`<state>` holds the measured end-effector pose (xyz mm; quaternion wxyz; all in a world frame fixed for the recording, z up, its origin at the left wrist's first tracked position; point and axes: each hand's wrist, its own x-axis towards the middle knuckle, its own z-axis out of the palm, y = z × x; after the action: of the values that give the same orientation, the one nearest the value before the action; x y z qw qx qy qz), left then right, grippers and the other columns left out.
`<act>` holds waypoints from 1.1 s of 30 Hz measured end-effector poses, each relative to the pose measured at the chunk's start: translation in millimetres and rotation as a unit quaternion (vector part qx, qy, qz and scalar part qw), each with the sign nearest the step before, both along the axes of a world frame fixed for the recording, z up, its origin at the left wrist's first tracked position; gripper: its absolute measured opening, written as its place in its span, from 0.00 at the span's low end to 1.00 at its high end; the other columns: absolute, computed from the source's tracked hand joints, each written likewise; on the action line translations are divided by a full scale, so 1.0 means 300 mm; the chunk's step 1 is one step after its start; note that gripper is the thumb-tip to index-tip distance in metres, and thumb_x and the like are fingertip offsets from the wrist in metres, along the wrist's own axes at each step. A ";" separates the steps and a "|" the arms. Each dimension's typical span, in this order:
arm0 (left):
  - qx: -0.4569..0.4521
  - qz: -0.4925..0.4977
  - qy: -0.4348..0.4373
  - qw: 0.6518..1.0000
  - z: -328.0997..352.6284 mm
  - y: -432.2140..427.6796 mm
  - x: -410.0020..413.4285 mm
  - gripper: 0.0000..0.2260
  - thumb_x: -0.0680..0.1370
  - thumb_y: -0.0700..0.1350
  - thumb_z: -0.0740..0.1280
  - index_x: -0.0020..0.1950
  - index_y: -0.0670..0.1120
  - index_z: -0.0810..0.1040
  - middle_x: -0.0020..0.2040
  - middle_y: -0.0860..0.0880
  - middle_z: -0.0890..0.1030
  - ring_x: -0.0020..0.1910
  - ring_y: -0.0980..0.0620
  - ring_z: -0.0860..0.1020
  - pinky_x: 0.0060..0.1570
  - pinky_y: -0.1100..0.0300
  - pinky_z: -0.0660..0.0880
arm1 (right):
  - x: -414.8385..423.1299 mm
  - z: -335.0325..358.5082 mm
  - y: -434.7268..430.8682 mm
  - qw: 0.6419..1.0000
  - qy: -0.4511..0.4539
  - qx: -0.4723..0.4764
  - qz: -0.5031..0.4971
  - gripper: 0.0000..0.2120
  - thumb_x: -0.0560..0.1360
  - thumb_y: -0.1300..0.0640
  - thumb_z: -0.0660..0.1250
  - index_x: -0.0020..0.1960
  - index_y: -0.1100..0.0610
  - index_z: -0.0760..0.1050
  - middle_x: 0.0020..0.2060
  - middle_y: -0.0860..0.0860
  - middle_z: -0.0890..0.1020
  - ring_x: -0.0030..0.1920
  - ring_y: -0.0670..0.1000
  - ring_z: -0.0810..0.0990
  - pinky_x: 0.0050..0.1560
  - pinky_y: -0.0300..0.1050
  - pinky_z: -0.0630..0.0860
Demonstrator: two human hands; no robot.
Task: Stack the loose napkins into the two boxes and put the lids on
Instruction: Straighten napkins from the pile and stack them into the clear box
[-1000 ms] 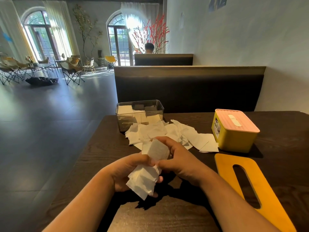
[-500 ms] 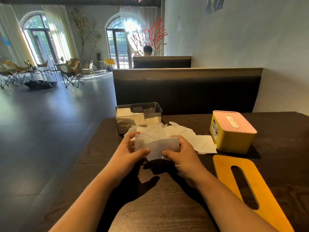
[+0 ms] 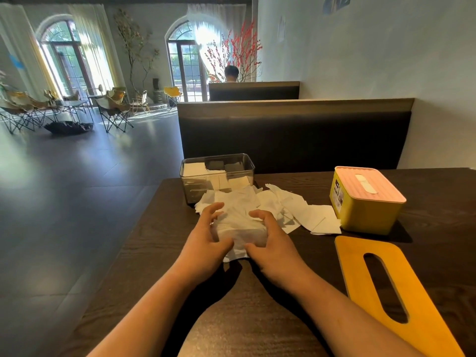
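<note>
Dark wood-grain table (image 3: 144, 248), café booth, daylight from arched windows across the room. Clock positions are taken from the hands, with 12 pointing away from the wearer.

- Napkin bundle (image 3: 242, 228): white, rumpled, lying on the table between the two hands. Its far edge overlaps the loose pile.
- Left hand (image 3: 206, 243): thumb against the bundle's near left edge, fingers spread and curved over its far left corner. It grips the bundle.
- Right hand (image 3: 273, 243): mirror pose, thumb at the near right edge, index finger hooked over the far side. It also grips the bundle.
- Loose napkins (image 3: 304, 212): scattered flat from 12 to 2 o'clock. The heap reaches the clear box at one end and stops just beside the yellow box at the other.
- Clear plastic box (image 3: 203, 184): 11 o'clock, at the table's far edge, no lid on it. Some napkins are inside, lying unevenly.
- Yellow box (image 3: 365, 212): 2 o'clock, with its pink lid (image 3: 371, 186) seated. A white tab shows at the lid's slot.
- Slotted orange lid (image 3: 427, 336): 4 o'clock, flat on the table, apart from both boxes.

Background: a dark padded booth bench (image 3: 293, 140) at 12 o'clock. A seated person (image 3: 231, 73) is in the booth behind it, with red blossom branches (image 3: 242, 50) beyond. Folding chairs (image 3: 113, 109) stand at 10 o'clock on the dark floor.
</note>
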<state>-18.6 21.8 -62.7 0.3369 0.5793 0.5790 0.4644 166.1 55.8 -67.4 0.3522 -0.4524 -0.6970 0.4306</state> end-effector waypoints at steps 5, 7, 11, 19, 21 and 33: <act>-0.008 0.041 0.060 0.997 -0.012 0.005 -0.008 0.38 0.75 0.40 0.76 0.77 0.63 0.61 0.76 0.52 0.70 0.70 0.50 0.76 0.61 0.58 0.81 | 0.005 -0.001 -0.001 1.000 -0.017 0.012 0.006 0.37 0.72 0.54 0.77 0.69 0.29 0.61 0.70 0.43 0.70 0.66 0.48 0.73 0.63 0.47 0.79; -0.012 0.052 0.078 0.996 -0.015 0.002 -0.002 0.39 0.73 0.43 0.78 0.76 0.62 0.60 0.76 0.52 0.68 0.73 0.50 0.72 0.69 0.50 0.77 | 0.010 0.003 0.002 1.000 -0.016 -0.010 0.011 0.40 0.71 0.53 0.78 0.72 0.30 0.59 0.71 0.43 0.68 0.68 0.49 0.71 0.63 0.47 0.79; 0.039 0.141 0.132 0.980 0.023 -0.012 -0.006 0.28 0.71 0.46 0.80 0.62 0.56 0.66 0.62 0.52 0.73 0.58 0.55 0.75 0.56 0.62 0.75 | 0.011 0.006 0.010 0.999 -0.031 -0.012 0.006 0.37 0.75 0.59 0.73 0.74 0.33 0.61 0.71 0.47 0.70 0.62 0.46 0.72 0.46 0.29 0.71; -0.048 0.069 0.199 0.976 0.035 -0.023 -0.013 0.16 0.73 0.51 0.77 0.56 0.56 0.75 0.48 0.54 0.81 0.46 0.57 0.80 0.42 0.66 0.75 | 0.010 -0.015 0.017 1.000 -0.022 0.021 -0.004 0.31 0.79 0.59 0.70 0.71 0.32 0.63 0.69 0.45 0.71 0.52 0.34 0.71 0.40 0.25 0.71; -0.052 0.062 0.191 0.978 0.026 -0.019 -0.014 0.16 0.74 0.51 0.77 0.58 0.57 0.77 0.49 0.54 0.81 0.47 0.57 0.81 0.44 0.66 0.76 | 0.009 -0.018 0.017 1.000 -0.014 0.023 -0.002 0.30 0.80 0.58 0.70 0.69 0.30 0.64 0.68 0.45 0.71 0.53 0.37 0.74 0.42 0.26 0.72; -0.035 0.095 0.128 0.987 0.021 0.001 -0.029 0.03 0.79 0.45 0.72 0.49 0.54 0.82 0.46 0.53 0.84 0.47 0.57 0.81 0.47 0.63 0.77 | 0.008 -0.007 0.016 1.000 -0.003 -0.009 0.001 0.39 0.71 0.57 0.75 0.69 0.26 0.60 0.69 0.47 0.71 0.63 0.54 0.78 0.57 0.48 0.83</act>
<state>-27.3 21.9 -56.3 0.2344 0.5645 0.6855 0.3955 168.4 60.7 -69.6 0.3452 -0.4564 -0.6947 0.4358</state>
